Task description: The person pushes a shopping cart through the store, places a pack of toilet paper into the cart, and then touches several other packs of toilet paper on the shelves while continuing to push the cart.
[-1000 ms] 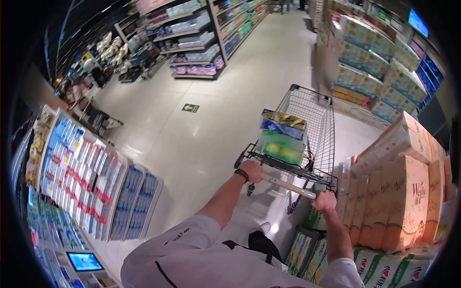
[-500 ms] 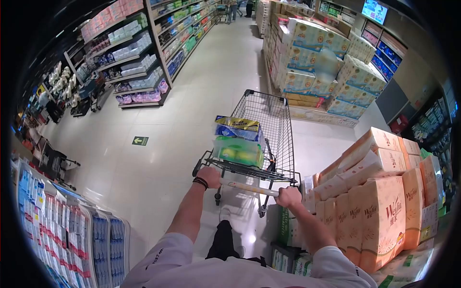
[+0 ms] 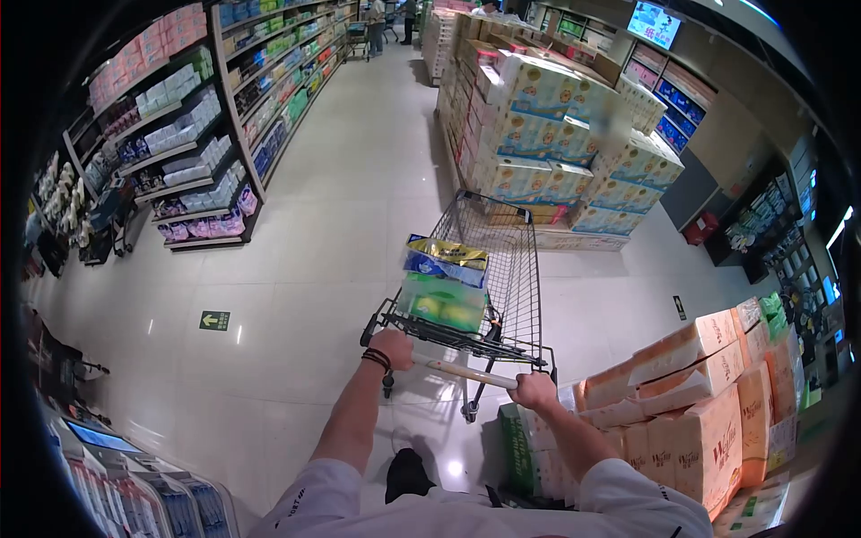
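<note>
A wire shopping cart [image 3: 516, 269] stands in front of me on the tiled floor. My left hand [image 3: 392, 349] is wrapped round the left end of its pale handlebar [image 3: 465, 371], with dark bands on the wrist. Round the right end of the bar closes my right hand [image 3: 535, 391]. Inside the cart lie a green pack [image 3: 441, 303] near the handle and a blue-and-yellow pack [image 3: 446, 260] just beyond it. Both packs look like wrapped paper goods, though their exact contents cannot be made out.
Orange tissue packs [image 3: 708, 448] are stacked close on the right. A pallet of boxed packs [image 3: 538, 134] rises ahead right. Shelves [image 3: 193, 125] line the aisle's left side, and a display rack [image 3: 143, 493] stands at lower left. People [image 3: 377, 22] are far down the aisle.
The surroundings have slid downward and left in view as the cart and I moved forward. The left rack and orange packs are now lower. Both hands have kept hold of the handlebar.
</note>
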